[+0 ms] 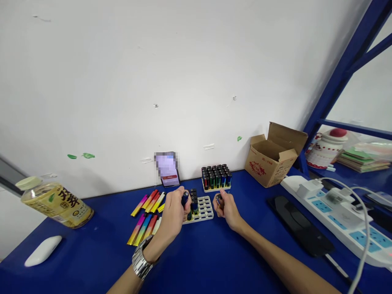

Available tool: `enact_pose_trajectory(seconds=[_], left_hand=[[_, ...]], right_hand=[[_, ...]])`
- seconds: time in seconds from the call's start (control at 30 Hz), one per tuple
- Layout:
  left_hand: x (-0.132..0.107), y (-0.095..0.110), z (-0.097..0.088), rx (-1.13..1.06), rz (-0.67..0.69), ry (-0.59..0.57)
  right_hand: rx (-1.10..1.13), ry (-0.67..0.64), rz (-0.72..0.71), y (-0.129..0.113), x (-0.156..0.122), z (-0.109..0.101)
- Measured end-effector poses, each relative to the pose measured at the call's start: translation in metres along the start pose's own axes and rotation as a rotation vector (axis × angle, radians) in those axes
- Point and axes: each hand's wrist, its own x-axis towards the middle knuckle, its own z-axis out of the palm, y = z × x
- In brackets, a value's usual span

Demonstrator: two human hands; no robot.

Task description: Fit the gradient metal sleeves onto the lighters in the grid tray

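Note:
My left hand [173,213], with a metal watch [141,261] at the wrist, is closed around a dark-topped lighter [185,198] at the left side of a white holed tray [206,207]. Several lighters [194,203] stand upright in the tray's left holes, partly hidden by that hand. To the tray's right, my right hand [229,211] is closed on another dark-topped lighter [218,197], most of its body covered by the fingers. Behind, a second tray holds rows of upright black-topped lighters [217,177]. Several shiny gradient-coloured flat pieces [144,224] lie left of my left hand.
A phone [168,169] leans on the wall. At right stand an open cardboard box [269,157], a black phone [300,224] and a power strip [337,220] with cables. A drink bottle [58,202] and white mouse [43,250] are at left.

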Motion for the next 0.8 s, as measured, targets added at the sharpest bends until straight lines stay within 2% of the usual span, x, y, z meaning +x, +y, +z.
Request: enact_pose_trajectory(seconds=[0.13,0.37,0.43,0.53,0.7,0.8], left_hand=[[0.002,0.001,0.002,-0.125,-0.066,0.004],[0.003,0.002,0.001,-0.054,-0.039,0.028],[0.003,0.003,0.001,-0.011,-0.023,0.033],[0.002,0.007,-0.001,0.059,0.088,0.005],[-0.003,0.017,-0.009,0.310,0.302,-0.121],[-0.005,0.021,-0.011,0.410,0.343,-0.208]], right_hand=[[0.007,0.055,0.012,0.002,0.002,0.000],[0.098,0.119,0.097,0.004,0.003,0.004],[0.091,0.131,0.081,0.005,0.003,0.003],[0.069,0.150,0.038,0.008,0.002,0.003],[0.138,0.159,0.043,0.008,0.003,0.004],[0.193,0.113,0.033,0.007,0.004,0.004]])
